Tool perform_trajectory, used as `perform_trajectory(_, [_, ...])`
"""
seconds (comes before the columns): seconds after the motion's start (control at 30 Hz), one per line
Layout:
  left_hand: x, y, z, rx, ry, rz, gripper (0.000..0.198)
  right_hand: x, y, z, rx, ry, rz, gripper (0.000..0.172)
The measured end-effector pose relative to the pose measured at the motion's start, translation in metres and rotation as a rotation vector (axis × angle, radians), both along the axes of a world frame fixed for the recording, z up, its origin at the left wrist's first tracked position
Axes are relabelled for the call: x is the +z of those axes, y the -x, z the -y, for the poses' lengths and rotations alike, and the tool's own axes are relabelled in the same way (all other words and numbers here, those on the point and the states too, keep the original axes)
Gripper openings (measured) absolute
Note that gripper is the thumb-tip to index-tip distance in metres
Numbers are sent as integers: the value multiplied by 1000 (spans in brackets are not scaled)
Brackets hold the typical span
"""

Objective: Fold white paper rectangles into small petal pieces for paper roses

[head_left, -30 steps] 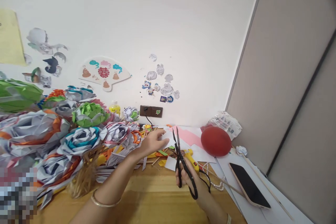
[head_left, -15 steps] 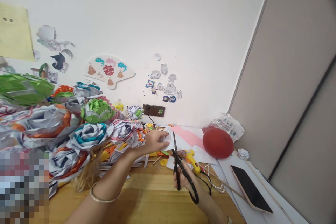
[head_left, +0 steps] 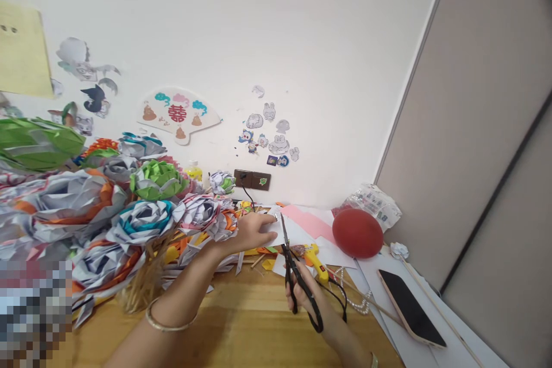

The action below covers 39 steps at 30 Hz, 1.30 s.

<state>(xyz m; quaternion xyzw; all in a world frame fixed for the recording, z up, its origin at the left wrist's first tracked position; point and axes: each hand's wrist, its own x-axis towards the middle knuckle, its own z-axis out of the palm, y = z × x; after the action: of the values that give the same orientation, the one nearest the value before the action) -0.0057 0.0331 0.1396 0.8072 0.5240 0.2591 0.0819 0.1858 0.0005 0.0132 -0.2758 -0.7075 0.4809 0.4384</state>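
Observation:
In my right hand (head_left: 304,290) is a pair of black-handled scissors (head_left: 294,276), blades pointing up and away from me. My left hand (head_left: 257,231) reaches to the back of the table, left of the blades, at a sheet of white paper (head_left: 276,230). Its thumb and fingers are apart at the tips; whether they pinch the paper edge is unclear. Beside the scissors lie a yellow glue gun (head_left: 316,263) and pink paper (head_left: 306,221).
Folded paper flowers (head_left: 146,221) fill the left side of the wooden table (head_left: 241,328). A red oval object (head_left: 357,233), a phone (head_left: 409,307), a bead string (head_left: 356,299) and thin sticks (head_left: 440,322) lie at the right. A socket (head_left: 252,180) is on the wall.
The scissor blades have swung slightly left, nearer my left hand. The view has shifted a little; my left hand keeps nearly the same pose.

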Motion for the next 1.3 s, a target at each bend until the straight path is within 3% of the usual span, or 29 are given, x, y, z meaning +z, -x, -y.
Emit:
perform_trajectory(0.4, [-20,6,-22,5,-76,12,19,1,5,-2,-83,7,36,49])
perform_trajectory(0.67, [-22,10,-25,-59,-102,41,24,-9,6,-7,-83,38,-9,45])
perform_trajectory(1.0, [-23,13,-27,-106,-135,71,23,-6,10,-6,-120,63,-27,40])
perform_trajectory(1.3, [-28,12,-37,-37,-197,129,19,-14,7,-9,-149,-5,6,46])
